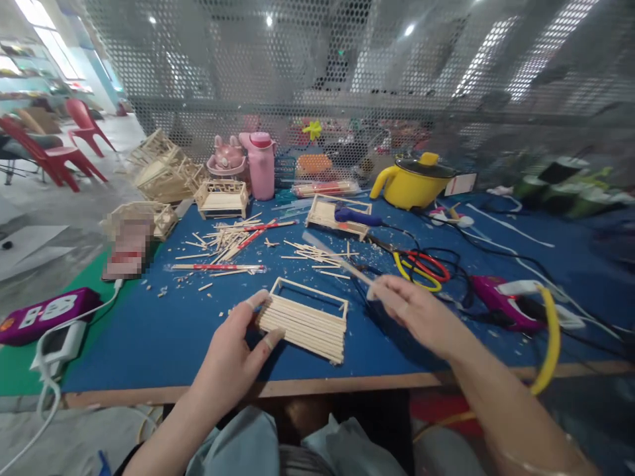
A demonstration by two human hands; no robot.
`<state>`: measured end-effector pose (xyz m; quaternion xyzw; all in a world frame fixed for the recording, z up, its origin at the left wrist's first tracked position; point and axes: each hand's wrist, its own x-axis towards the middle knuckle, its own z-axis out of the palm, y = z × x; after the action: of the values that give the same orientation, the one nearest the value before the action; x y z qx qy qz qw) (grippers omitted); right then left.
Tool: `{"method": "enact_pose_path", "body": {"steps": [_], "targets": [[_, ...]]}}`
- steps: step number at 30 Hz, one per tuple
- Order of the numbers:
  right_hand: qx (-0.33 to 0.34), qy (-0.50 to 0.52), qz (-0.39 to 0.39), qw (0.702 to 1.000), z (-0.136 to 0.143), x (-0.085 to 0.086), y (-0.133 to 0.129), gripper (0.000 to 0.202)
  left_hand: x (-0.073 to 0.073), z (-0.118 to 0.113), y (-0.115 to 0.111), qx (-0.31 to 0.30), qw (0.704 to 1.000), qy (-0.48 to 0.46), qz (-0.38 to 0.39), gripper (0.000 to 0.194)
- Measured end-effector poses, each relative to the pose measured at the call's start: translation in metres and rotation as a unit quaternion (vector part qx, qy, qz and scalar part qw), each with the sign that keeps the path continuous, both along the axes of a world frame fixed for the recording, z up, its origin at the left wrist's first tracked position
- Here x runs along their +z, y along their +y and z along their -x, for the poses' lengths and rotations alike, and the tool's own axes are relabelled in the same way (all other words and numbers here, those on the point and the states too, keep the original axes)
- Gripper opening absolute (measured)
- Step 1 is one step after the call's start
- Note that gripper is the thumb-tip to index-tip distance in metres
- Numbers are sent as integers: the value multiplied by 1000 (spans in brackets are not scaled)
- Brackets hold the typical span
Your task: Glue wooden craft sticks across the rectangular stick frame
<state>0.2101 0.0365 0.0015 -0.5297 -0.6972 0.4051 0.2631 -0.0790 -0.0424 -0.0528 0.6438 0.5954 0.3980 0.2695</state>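
My left hand [233,347] grips the left end of a miniature bed of wooden sticks [305,327], thumb on its slatted top and fingers at its back corner. A thin rail frame rises along the bed's far side. Off to the right and above the blue tabletop, my right hand [414,311] is closed on a long translucent glue stick [337,256], which points up and left. Pale wraps cover some fingertips. Loose wooden sticks [317,252] lie beyond the bed. A blue glue gun [358,216] rests on another stick bed [325,213] farther back.
Scissors with red and yellow handles [419,272] lie among cords. At the back stand a yellow pot [414,188] and a pink bottle [261,168]. More stick furniture [223,199], a phone [129,244] and a purple power bank [49,316] are left. Perforated metal [297,59] closes the back.
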Motion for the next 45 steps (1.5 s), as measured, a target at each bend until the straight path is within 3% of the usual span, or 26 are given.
{"method": "enact_pose_path", "body": {"steps": [3, 6, 9, 12, 19, 25, 45], "targets": [[-44, -29, -42, 998, -5, -21, -34, 39, -3, -7, -4, 16, 998, 50, -21, 46], [-45, -85, -108, 989, -6, -29, -46, 28, -9, -12, -8, 46, 999, -9, 20, 66], [-19, -123, -158, 979, -7, -33, -41, 22, -11, -14, -9, 57, 993, -81, 69, 80], [-6, -135, -206, 969, -5, -39, -30, 19, -8, -10, -7, 41, 989, -106, 98, 77], [57, -129, -267, 953, 4, -44, -18, 20, 6, 2, -2, 16, 993, -38, 112, 71], [94, -138, -267, 949, 5, -40, -19, 28, 6, 1, 1, -11, 995, -32, 90, 56], [63, -113, -173, 976, 12, -37, -16, 21, 4, -2, 0, 19, 992, -66, 105, 57]]}}
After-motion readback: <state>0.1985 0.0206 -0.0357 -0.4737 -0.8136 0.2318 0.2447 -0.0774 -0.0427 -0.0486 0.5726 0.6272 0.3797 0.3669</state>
